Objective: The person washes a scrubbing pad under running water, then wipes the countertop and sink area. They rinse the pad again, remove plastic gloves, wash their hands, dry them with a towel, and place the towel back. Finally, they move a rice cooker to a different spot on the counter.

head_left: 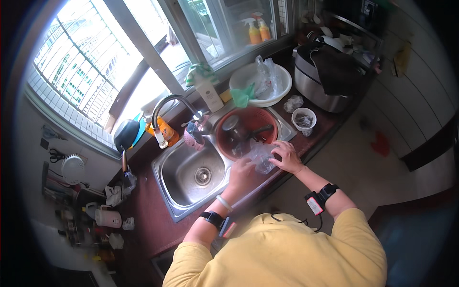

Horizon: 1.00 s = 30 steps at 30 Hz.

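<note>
A thin clear plastic bag [263,155] is stretched between my two hands, over the near rim of a red plastic colander [225,138]. My left hand [242,174] grips the bag's left side, its fingertips partly hidden in the film. On the other side my right hand [285,158] pinches the bag between thumb and fingers. Inside the colander rests a dark-handled pot or pan [251,127], along with other items that I cannot make out. The colander stands at the right part of the stainless steel sink [186,186], beside its basin.
A curved faucet [175,97] arches over the basin. Behind the colander is a white basin [287,84] holding plastic bags. A small white basket [304,125], a crumpled bag [293,103] and a rice cooker [312,86] stand to the right. An orange bottle [168,132] is behind the sink.
</note>
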### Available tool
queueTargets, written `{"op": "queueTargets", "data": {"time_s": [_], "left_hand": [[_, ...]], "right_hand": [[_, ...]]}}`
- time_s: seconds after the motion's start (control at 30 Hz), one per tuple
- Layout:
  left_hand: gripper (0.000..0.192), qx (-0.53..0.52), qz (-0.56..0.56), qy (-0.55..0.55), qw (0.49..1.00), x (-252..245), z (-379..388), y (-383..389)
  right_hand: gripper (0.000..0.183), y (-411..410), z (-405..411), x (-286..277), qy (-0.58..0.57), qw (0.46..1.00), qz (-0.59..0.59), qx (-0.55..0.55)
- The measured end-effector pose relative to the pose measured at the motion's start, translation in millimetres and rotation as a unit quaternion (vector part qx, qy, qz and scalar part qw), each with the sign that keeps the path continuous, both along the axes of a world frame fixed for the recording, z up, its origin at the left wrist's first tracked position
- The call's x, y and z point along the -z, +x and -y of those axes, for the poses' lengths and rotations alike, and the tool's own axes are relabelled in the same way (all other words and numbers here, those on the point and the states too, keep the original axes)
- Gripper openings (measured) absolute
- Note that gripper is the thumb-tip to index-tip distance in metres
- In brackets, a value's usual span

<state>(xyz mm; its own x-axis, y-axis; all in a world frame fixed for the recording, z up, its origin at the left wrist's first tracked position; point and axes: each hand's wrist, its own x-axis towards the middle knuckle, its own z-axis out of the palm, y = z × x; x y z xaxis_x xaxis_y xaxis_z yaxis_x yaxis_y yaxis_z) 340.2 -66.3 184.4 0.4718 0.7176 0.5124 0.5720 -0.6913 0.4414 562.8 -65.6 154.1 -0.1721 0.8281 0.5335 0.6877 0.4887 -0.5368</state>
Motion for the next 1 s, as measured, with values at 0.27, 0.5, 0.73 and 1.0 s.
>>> {"op": "queueTargets", "data": {"time_s": [0.27, 0.5, 0.73, 1.0], "left_hand": [[0.018, -0.125, 0.0, 0.057, 0.99, -17.6, -11.9, -49.8], [0.029, -0.343, -0.066, -0.056, 0.935, 2.1, -8.6, -132.1], [0.037, -0.388, -0.081, -0.145, 0.907, 21.2, 8.3, -198.4], [0.077, -0.334, 0.009, -0.443, 0.832, 30.1, -7.9, -260.6]], "right_hand": [[0.015, 10.6, -33.6, -25.3, 0.059, 0.993, -0.086, 0.05], [0.015, 0.3, -42.8, -26.9, 0.032, 0.999, -0.026, 0.023], [0.022, 3.8, -23.5, -7.0, -0.114, 0.992, -0.003, 0.049], [0.042, -72.7, -35.6, -36.7, -0.378, 0.876, -0.26, -0.147]]}}
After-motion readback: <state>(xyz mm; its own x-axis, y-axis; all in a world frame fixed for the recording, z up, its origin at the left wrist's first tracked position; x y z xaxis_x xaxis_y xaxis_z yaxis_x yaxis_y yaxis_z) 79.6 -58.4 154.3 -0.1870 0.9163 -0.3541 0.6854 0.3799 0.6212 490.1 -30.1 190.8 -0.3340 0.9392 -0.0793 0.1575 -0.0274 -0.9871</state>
